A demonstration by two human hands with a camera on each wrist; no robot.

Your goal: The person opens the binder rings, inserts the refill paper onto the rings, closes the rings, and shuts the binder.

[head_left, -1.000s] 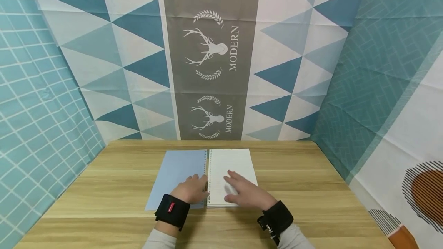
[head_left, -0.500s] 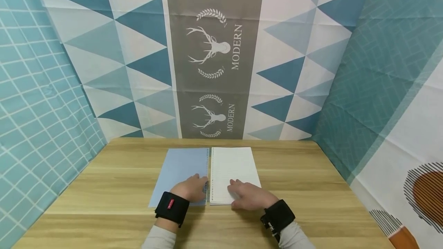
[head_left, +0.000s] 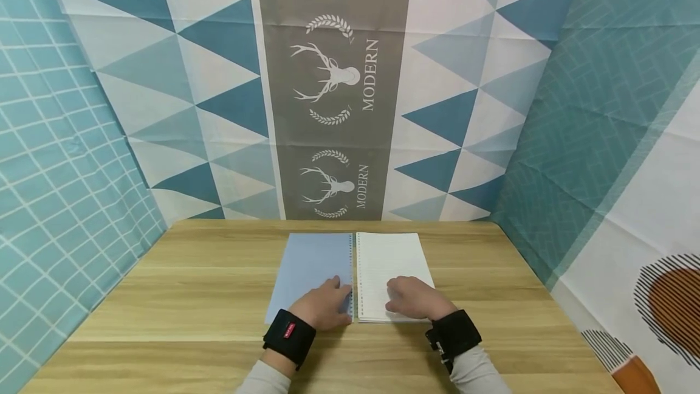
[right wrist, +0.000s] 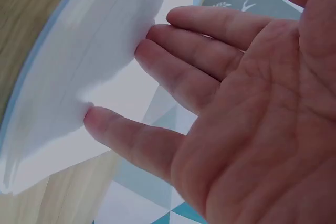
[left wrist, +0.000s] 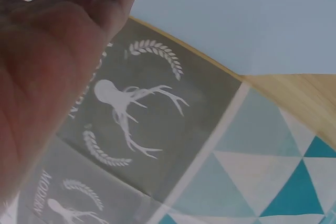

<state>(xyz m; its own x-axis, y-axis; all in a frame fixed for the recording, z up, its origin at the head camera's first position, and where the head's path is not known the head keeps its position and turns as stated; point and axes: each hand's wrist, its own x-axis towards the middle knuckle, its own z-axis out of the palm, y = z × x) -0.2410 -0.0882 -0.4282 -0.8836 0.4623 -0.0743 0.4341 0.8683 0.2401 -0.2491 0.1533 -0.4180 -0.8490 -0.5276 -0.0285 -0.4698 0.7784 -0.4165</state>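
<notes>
A spiral notebook lies spread on the wooden table, its pale blue cover (head_left: 308, 263) to the left and its white lined pages (head_left: 388, 254) to the right. My left hand (head_left: 325, 306) rests on the lower part of the cover, fingers at the row of binding holes. Over the lower right of the pages is my right hand (head_left: 415, 298). In the right wrist view, its nearly straight fingers (right wrist: 173, 72) touch the white paper with their tips. The left wrist view shows the palm (left wrist: 52, 72) beside the blue cover (left wrist: 236, 19); most fingertips are out of frame there.
The wooden table (head_left: 191, 297) extends around the notebook on every side. Behind it stands a patterned cloth (head_left: 333, 90) with triangles and deer heads. Further cloths hang at the left (head_left: 60, 151) and right (head_left: 569, 108). Black bands (head_left: 290, 336) wrap both wrists.
The notebook has shifted to the right across the table, both hands moving along with it. Before that, the right hand came down from above the pages onto the paper.
</notes>
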